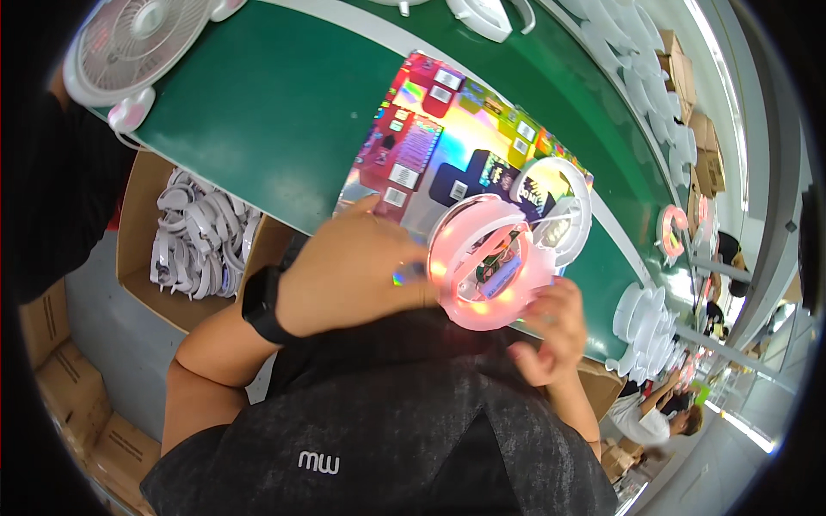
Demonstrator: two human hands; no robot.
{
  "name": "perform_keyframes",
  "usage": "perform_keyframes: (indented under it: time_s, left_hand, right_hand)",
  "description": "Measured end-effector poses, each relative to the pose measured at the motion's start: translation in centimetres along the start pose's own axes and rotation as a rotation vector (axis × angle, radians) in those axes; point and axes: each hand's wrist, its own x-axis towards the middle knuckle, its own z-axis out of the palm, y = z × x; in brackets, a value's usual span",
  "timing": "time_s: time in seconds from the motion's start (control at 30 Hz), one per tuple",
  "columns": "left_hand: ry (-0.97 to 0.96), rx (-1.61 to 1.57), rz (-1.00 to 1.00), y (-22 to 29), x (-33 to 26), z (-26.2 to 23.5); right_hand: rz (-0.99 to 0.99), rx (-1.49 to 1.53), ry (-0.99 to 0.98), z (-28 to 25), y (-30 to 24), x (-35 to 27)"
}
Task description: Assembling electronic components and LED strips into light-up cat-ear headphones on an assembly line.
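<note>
In front of my body, a round pink plastic ring-shaped housing (495, 314) glows with small lights. A circuit board and a bluish flat piece (502, 277) show in its opening. My left hand (348, 271), with a black wristband, is at the housing's left rim with its fingers closed against it; the fingertips are blurred and partly hidden. At the right rim is my right hand (551, 331), its thumb and fingers apart, the fingertips close to the edge. Behind the housing lies a white ring-shaped part (578, 236), apparently joined to it. A shiny, colourful printed sheet (422, 163) lies beneath both.
The green work surface (258, 112) has a white fan (142, 43) at far left. A cardboard box (138, 249) of white curved parts (202, 232) stands below its left edge. White shells (644, 331) are stacked at right, near a lit pink ring (671, 230). Another person (641, 417) works farther right.
</note>
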Motion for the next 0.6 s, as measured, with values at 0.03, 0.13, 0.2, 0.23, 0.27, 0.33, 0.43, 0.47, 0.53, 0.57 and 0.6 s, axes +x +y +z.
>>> perform_keyframes:
  time_s: [0.03, 0.13, 0.2, 0.23, 0.27, 0.33, 0.43, 0.47, 0.53, 0.57, 0.6]
  left_hand:
    - [0.098, -0.124, -0.077, 0.0, 0.8, -0.4]
    - [0.299, -0.33, -0.01, -0.9, 5.4, 1.6]
    - [0.364, -0.348, 0.072, -0.5, 8.2, 3.1]
    - [0.177, -0.54, 0.016, 0.4, 9.3, 3.5]
    - [-0.013, -0.727, -0.047, 0.9, 10.1, 3.8]
    - [-0.046, -0.66, -0.024, 1.0, 10.8, 4.9]
    - [-0.088, -0.692, -0.02, 1.6, 10.9, 6.1]
    - [-0.113, -0.682, -0.053, 2.3, 10.8, 5.5]
    - [-0.186, -0.62, -0.084, 2.1, 11.1, 5.1]
    - [-0.191, -0.612, -0.095, 1.5, 11.3, 5.5]
    - [-0.128, -0.747, -0.094, 0.7, 11.6, 6.3]
  right_hand:
    - [0.115, 0.028, 0.284, 0.3, 0.2, -1.3]
    - [0.586, 0.131, 0.47, 2.7, 1.1, -0.5]
    - [0.706, 0.321, 0.485, 3.9, 1.7, -0.2]
    - [0.708, 0.356, 0.467, 4.4, 1.9, -0.2]
    - [0.708, 0.391, 0.448, 4.7, 2.1, -0.2]
    - [0.731, 0.459, 0.495, 5.1, 2.5, -0.5]
    - [0.785, 0.534, 0.585, 5.7, 2.2, -0.6]
    - [0.765, 0.522, 0.591, 5.9, 2.4, -0.9]
    - [0.712, 0.455, 0.579, 6.0, 2.5, -0.9]
    - [0.716, 0.467, 0.583, 5.8, 2.6, -1.0]
    - [0.711, 0.468, 0.564, 5.6, 2.6, -1.1]
